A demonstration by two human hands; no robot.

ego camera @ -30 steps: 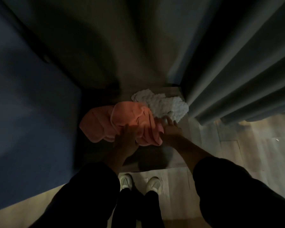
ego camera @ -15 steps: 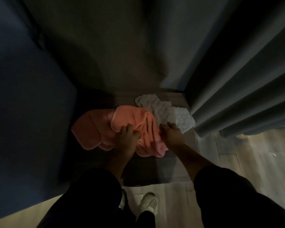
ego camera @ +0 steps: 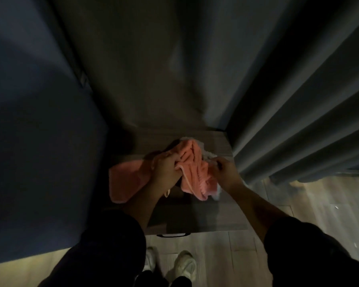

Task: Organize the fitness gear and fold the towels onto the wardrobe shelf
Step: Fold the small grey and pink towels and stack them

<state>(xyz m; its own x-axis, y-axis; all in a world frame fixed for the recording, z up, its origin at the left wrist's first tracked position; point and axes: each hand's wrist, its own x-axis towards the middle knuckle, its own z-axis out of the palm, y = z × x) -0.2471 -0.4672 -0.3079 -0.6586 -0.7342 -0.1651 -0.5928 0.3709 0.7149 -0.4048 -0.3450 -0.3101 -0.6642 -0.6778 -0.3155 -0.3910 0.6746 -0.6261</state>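
A crumpled pink towel (ego camera: 193,172) lies on the dim wooden wardrobe shelf (ego camera: 205,218). My left hand (ego camera: 167,169) is closed on its upper left edge, with a loose flap spreading out to the left of that hand. My right hand (ego camera: 226,172) grips the bunched cloth on the right side. A white fluffy towel (ego camera: 205,154) lies mostly hidden under and behind the pink one; a small bit shows by my right hand.
A dark blue panel (ego camera: 39,141) stands at the left and a grey curtain (ego camera: 298,121) hangs at the right. A dark handle (ego camera: 173,235) sits on the shelf's front edge. Below it are wooden floor (ego camera: 226,255) and my white shoes (ego camera: 183,268).
Both hands have closed on the pink towel and bunched it toward the middle, so it now covers most of the white towel. The view has pulled back from the shelf.
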